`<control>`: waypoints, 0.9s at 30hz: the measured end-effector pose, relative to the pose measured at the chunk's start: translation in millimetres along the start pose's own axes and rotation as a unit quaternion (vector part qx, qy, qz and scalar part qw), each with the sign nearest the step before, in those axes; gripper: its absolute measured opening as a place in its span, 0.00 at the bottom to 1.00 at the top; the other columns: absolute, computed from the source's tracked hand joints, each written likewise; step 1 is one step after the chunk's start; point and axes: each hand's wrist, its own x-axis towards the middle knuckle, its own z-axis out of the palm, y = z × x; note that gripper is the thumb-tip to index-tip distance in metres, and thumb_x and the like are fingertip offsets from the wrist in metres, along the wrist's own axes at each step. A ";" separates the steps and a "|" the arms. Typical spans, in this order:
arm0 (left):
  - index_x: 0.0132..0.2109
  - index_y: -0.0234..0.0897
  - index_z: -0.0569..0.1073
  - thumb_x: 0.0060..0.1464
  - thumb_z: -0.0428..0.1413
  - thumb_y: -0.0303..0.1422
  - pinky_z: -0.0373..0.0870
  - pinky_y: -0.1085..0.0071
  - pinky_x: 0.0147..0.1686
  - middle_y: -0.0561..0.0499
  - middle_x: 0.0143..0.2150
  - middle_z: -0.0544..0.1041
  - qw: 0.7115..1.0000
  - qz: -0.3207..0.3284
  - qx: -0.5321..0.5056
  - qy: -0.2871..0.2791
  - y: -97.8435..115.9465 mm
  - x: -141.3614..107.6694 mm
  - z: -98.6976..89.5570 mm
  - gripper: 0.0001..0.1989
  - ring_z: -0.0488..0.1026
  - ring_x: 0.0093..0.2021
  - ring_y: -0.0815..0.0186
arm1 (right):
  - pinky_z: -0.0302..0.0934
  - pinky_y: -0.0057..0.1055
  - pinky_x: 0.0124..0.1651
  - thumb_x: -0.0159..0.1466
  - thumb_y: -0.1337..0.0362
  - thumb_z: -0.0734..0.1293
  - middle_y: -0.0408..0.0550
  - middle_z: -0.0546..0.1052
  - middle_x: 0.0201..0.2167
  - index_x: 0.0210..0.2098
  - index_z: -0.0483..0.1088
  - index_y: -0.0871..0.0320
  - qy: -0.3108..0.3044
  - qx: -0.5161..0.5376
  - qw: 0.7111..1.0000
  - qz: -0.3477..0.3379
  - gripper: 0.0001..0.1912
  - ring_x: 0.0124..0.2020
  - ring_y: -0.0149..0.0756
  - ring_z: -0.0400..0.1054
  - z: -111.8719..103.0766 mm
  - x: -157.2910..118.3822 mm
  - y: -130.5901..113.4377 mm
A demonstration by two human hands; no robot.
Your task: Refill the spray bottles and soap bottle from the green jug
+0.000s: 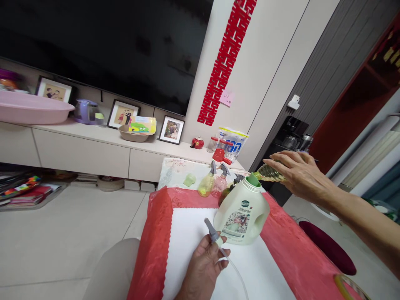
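My left hand (203,264) grips a grey pump head (212,231) with a long clear tube (236,273) trailing from it. My right hand (295,173) is wrapped around a clear ribbed bottle (271,173), which lies tilted with its mouth at the green opening of a large pale-green detergent jug (228,206). The jug stands upright on a white sheet (187,250). Whether liquid is running from the bottle I cannot make out. Behind the jug stand a yellowish spray bottle (205,183), a pink spray bottle (219,185) and a partly hidden dark pump bottle (231,187).
A red cover (154,233) drapes the table under the sheet. At its far end lies a crumpled green cloth-like item (189,180). A tape roll (350,287) sits at the near right. The cabinet behind carries picture frames (171,130), a red kettle (197,143) and a pink basin (34,109).
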 end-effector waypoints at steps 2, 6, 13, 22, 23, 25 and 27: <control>0.44 0.40 0.77 0.46 0.70 0.35 0.66 0.68 0.38 0.48 0.46 0.77 1.000 0.000 0.000 -0.001 -0.1 -0.2 0.0 0.17 0.76 0.38 0.64 | 0.47 0.48 0.54 0.64 0.70 0.58 0.47 0.67 0.58 0.60 0.63 0.50 -0.005 -0.004 1.000 -0.002 0.26 0.59 0.46 0.58 -0.5 0.5 -0.4; 0.44 0.39 0.77 0.47 0.69 0.34 0.66 0.68 0.39 0.48 0.46 0.77 1.000 0.002 -0.001 -0.005 -0.4 -0.3 -0.2 0.17 0.75 0.38 0.64 | 0.47 0.50 0.55 0.66 0.70 0.57 0.48 0.67 0.59 0.61 0.62 0.50 -0.009 -0.009 1.000 -0.007 0.25 0.60 0.47 0.57 -1.1 0.9 -1.3; 0.44 0.40 0.78 0.45 0.70 0.35 0.66 0.68 0.39 0.49 0.47 0.77 1.000 -0.001 0.000 -0.001 -0.2 0.4 0.0 0.18 0.75 0.39 0.64 | 0.46 0.51 0.57 0.70 0.70 0.53 0.50 0.67 0.58 0.61 0.62 0.52 -0.003 -0.022 1.000 -0.021 0.22 0.60 0.46 0.57 -8.8 4.8 -9.6; 0.45 0.41 0.77 0.45 0.70 0.36 0.66 0.68 0.39 0.48 0.49 0.75 1.000 0.012 0.009 0.005 0.4 0.0 0.3 0.20 0.74 0.39 0.65 | 0.49 0.52 0.55 0.65 0.70 0.58 0.51 0.66 0.59 0.62 0.60 0.53 -0.009 -0.003 0.999 0.045 0.26 0.60 0.48 0.56 2.8 -8.8 -22.4; 0.45 0.40 0.77 0.45 0.70 0.36 0.66 0.68 0.39 0.47 0.49 0.75 1.000 0.013 0.010 0.004 0.8 -0.1 0.7 0.20 0.74 0.39 0.65 | 0.51 0.52 0.54 0.64 0.69 0.59 0.51 0.66 0.59 0.62 0.60 0.53 -0.011 0.007 0.998 0.063 0.27 0.59 0.49 0.57 5.9 -12.9 -23.3; 0.45 0.40 0.76 0.44 0.70 0.36 0.66 0.68 0.39 0.47 0.49 0.75 1.000 0.015 0.012 0.008 2.1 -0.8 2.4 0.20 0.74 0.39 0.65 | 0.55 0.50 0.51 0.64 0.66 0.60 0.51 0.66 0.59 0.63 0.58 0.52 -0.012 0.037 0.994 0.103 0.27 0.57 0.50 0.58 9.9 -23.0 -26.2; 0.44 0.39 0.76 0.44 0.71 0.36 0.66 0.68 0.39 0.47 0.48 0.75 1.000 0.017 0.013 0.012 3.9 -2.7 5.2 0.20 0.74 0.39 0.65 | 0.59 0.49 0.49 0.66 0.59 0.61 0.52 0.66 0.58 0.64 0.58 0.52 0.004 0.087 0.985 0.148 0.27 0.55 0.52 0.60 10.2 -36.4 -33.6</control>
